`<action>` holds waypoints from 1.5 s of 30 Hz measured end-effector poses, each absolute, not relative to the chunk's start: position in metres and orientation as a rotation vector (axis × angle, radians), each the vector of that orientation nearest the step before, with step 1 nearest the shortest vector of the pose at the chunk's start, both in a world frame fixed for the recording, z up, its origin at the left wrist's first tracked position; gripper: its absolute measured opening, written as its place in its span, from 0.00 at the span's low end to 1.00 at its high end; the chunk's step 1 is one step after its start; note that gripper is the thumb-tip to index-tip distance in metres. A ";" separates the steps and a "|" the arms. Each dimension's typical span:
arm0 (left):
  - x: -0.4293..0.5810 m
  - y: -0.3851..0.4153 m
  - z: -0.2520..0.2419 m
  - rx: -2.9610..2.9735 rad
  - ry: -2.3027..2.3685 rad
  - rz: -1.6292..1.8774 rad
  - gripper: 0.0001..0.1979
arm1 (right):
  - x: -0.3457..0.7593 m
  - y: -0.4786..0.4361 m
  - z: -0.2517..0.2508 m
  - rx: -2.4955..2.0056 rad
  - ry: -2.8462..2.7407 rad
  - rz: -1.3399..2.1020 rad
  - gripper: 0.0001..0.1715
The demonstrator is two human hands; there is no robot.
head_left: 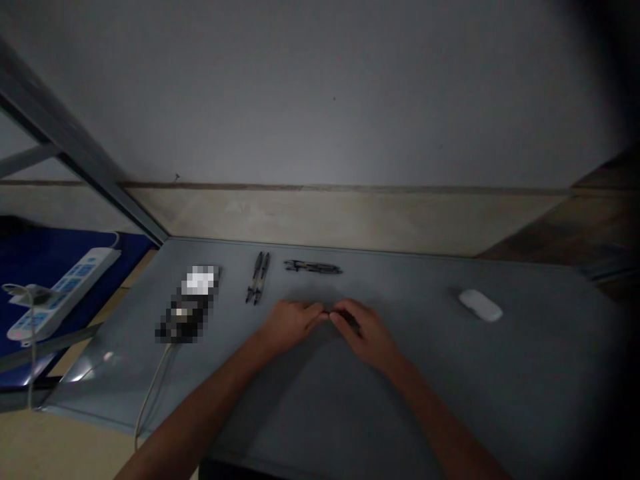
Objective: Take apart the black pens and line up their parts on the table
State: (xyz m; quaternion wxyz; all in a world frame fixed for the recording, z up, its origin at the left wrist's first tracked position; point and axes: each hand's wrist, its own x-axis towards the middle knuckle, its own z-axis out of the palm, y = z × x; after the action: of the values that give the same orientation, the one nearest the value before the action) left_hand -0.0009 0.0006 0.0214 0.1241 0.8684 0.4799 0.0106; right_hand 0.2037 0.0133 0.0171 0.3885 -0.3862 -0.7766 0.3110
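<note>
My left hand (290, 325) and my right hand (365, 333) meet at the fingertips in the middle of a grey tabletop (420, 400). Something small and dark may lie under my right fingers, but the fingers and shadow hide it. Just beyond my left hand lie two dark pens (258, 278) side by side, and a single dark pen (313, 267) lies crosswise beyond my fingertips. Further left, a pixelated object (187, 305) trails a white cable (153, 387). A white computer mouse (480, 305) sits to the right of my right hand.
The table's far side meets a pale wall (320, 100). A white power strip (57, 293) lies on a dark blue surface (30, 267) beyond the left table edge. A metal frame bar (65, 133) runs along the upper left.
</note>
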 end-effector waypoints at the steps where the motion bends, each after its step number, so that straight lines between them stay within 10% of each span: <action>1: -0.002 0.001 0.022 2.520 1.422 0.026 0.21 | 0.203 0.013 0.018 -0.990 -1.963 0.815 0.05; 7: -0.002 0.001 0.023 2.610 1.392 0.016 0.22 | 0.199 0.011 0.009 -1.081 -1.936 0.870 0.22; 13: -0.004 0.002 0.025 2.585 1.469 -0.026 0.20 | 0.195 0.009 0.019 -1.084 -1.887 0.924 0.05; 20: -0.006 0.000 0.027 2.587 1.368 0.020 0.20 | 0.194 0.008 0.014 -1.161 -1.870 0.914 0.22; 27: -0.004 0.001 0.022 2.601 1.380 -0.039 0.16 | 0.193 0.006 0.020 -1.108 -1.904 0.884 0.11; 45: 0.003 -0.001 0.015 2.569 1.413 0.003 0.15 | 0.191 0.003 0.020 -1.176 -1.757 0.986 0.20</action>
State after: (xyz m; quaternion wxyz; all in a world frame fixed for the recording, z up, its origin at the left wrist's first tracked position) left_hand 0.0034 -0.0006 0.0153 0.1049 0.8714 0.4793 0.0009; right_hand 0.1905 0.0035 0.0201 0.3932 -0.4635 -0.6925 0.3885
